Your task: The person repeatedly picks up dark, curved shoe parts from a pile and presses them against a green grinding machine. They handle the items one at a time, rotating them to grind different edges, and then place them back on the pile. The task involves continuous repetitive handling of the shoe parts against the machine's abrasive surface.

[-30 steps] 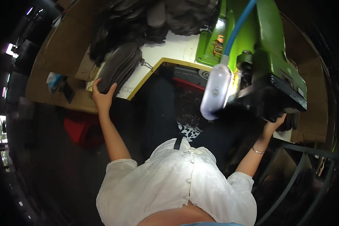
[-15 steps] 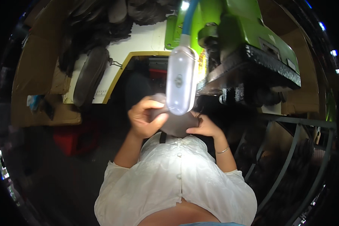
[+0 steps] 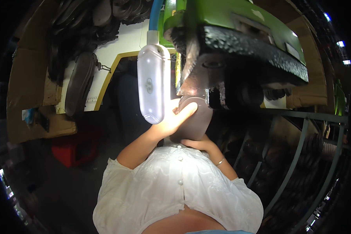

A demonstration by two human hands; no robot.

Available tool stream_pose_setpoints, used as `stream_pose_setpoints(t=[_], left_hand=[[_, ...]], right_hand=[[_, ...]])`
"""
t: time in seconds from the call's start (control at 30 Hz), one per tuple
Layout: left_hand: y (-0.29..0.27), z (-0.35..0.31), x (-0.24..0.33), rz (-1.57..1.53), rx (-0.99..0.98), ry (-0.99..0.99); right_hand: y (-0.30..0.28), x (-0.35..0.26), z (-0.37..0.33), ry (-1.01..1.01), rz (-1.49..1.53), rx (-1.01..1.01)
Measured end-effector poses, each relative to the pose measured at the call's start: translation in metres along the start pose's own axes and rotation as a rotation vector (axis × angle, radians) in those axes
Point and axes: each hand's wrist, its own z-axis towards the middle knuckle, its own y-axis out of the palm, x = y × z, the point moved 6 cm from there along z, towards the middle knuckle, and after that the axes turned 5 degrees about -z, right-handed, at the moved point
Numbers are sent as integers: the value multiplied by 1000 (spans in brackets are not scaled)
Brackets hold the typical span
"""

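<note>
At the centre of the frame, we see a dark sole (image 3: 197, 123) in a worker's hands, its upper end just below the dark underside of a green machine (image 3: 238, 17). We cannot tell whether the two touch. The left hand (image 3: 173, 119) is clamped on the sole, its thumb laid flat across the upper face and its other fingers mostly hidden. At the sole's lower end, we find the right hand (image 3: 201, 144) with one digit against the edge; the rest is out of sight, so we cannot tell how those fingers close. A bracelet (image 3: 221, 161) circles the right wrist.

Left of centre, we see a lit lamp (image 3: 154, 85) hanging from a blue cable (image 3: 155, 15), its lower end overlapping the left hand in our view. On the pale table (image 3: 132, 35) at upper left, a stack of soles (image 3: 80, 84) lies near a larger dark pile (image 3: 101, 13), with a cardboard box (image 3: 29, 76) alongside. We spot a red stool (image 3: 72, 154) at centre left and a metal rail (image 3: 300, 150) at lower right. The worker wears a white blouse (image 3: 175, 187).
</note>
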Motion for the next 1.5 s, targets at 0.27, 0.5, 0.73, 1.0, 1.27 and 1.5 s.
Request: stream_pose_setpoints(t=[0.27,0.5,0.73,1.0,1.27,1.5], left_hand=[[-30,-29,-43,-29,108,-184],[-53,-39,-20,-234,235,-40],[-122,-87,-55,-243,368,-212],[-91,-100,-96,28,85,-298],[-27,-22,-16,269,221,103],[-17,-7,-3,160,246,118]], right_hand=[[-138,-11,-38,-134,709,556],[-139,-78,-6,-332,730,528],[-84,-129,30,-421,494,242],[-66,-156,61,-330,319,164],[-50,-155,75,-395,317,104],[-39,-78,24,-23,343,-185]])
